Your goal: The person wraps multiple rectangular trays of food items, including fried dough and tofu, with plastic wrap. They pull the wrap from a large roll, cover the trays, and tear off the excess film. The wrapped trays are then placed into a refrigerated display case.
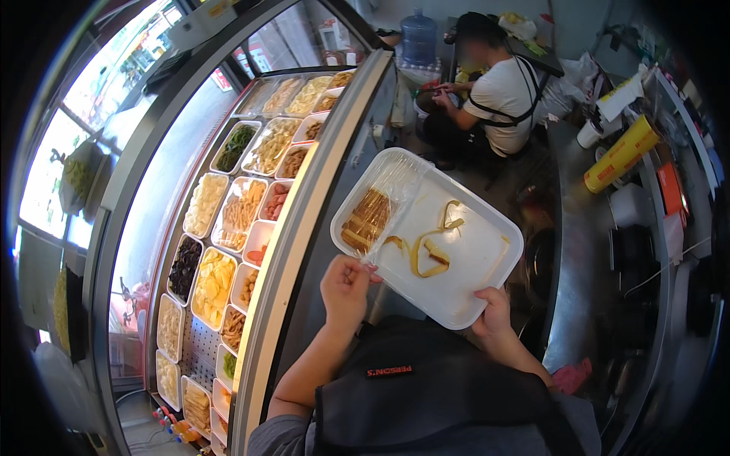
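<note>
A white plastic tray is held tilted above my apron. Cling film covers its left end, over a block of brown sliced food. Several pale brown strips lie loose on the uncovered part. My left hand pinches the gathered edge of the film at the tray's near left side. My right hand grips the near right corner of the tray, thumb on the rim and the other fingers mostly hidden beneath.
On the left, a display case holds many food trays, such as yellow slices. A co-worker sits low at the back near a blue water bottle. A metal counter with a yellow roll runs along the right.
</note>
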### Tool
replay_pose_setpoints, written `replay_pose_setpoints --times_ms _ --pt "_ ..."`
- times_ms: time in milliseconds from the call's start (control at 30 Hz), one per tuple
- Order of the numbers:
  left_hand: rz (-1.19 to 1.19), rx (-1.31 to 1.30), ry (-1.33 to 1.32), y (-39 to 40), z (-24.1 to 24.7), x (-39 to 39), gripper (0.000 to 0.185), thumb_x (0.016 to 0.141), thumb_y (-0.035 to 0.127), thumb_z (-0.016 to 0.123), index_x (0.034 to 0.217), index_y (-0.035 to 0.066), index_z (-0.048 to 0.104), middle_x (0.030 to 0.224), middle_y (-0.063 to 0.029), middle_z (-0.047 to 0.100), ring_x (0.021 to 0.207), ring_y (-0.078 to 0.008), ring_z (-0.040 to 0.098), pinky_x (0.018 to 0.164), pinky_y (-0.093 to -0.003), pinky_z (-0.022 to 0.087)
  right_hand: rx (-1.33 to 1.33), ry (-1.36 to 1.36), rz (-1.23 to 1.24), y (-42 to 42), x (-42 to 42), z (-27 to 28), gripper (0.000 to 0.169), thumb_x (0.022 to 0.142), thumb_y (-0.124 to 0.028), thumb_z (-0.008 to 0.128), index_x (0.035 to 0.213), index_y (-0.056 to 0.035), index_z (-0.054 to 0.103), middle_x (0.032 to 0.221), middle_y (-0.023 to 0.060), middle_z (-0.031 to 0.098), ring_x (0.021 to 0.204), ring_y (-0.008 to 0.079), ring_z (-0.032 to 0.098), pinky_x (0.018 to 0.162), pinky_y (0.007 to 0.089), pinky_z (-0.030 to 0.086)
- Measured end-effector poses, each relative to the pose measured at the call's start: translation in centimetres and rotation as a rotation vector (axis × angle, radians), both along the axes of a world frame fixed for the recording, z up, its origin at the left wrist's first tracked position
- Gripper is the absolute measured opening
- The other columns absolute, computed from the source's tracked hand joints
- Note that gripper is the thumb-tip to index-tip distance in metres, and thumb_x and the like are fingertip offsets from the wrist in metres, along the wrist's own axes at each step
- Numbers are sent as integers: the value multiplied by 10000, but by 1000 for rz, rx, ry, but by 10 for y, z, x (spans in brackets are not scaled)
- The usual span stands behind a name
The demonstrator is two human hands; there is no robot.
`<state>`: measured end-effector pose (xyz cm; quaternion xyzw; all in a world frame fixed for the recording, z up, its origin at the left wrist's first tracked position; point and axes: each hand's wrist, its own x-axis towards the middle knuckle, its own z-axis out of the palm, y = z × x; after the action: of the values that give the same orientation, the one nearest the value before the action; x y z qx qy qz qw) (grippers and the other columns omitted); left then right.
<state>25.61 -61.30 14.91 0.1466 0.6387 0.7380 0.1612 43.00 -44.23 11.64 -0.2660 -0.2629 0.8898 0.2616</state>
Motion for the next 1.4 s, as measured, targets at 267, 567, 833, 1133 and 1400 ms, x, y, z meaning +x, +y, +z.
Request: replay_pose_setpoints --times_ms 267,567,833,1133,1400 --pt "-349 111 -466 81 31 -10 93 857 6 476 818 80 434 620 10 396 528 -73 363 478 -203 285 -38 -6 -22 78 90 -26 660 673 0 434 1324 -21 326 1222 171 481 1129 327 493 959 426 430" --pt "-846 -438 1194 175 33 66 251 616 96 743 846 116 647 753 -62 446 690 -251 490 621 -348 422 -57 -40 -261 113 140 -26 656 683 -40 443 1325 1 315 1208 190 492 1130 351 500 971 460 429" --pt "-650 39 1590 243 1 59 178 612 37 646 780 50 587 863 -62 585 750 -256 571 623 -348 459 -212 45 -503 121 159 -10 639 730 -78 450 1333 33 270 1213 207 469 1137 352 486 989 466 412" --pt "-1087 173 1416 283 -4 21 201 645 34 674 830 41 596 872 -87 594 729 -264 588 605 -341 475 -191 -14 -656 130 135 2 594 718 -106 477 1288 26 380 1183 211 515 1116 360 504 995 459 403" --pt "-843 361 1348 315 -24 9 355 648 82 712 994 110 633 996 -106 576 844 -268 594 657 -336 494 -180 143 -875 155 74 13 592 714 -84 507 1286 19 394 1221 196 513 1124 358 508 1002 449 399"
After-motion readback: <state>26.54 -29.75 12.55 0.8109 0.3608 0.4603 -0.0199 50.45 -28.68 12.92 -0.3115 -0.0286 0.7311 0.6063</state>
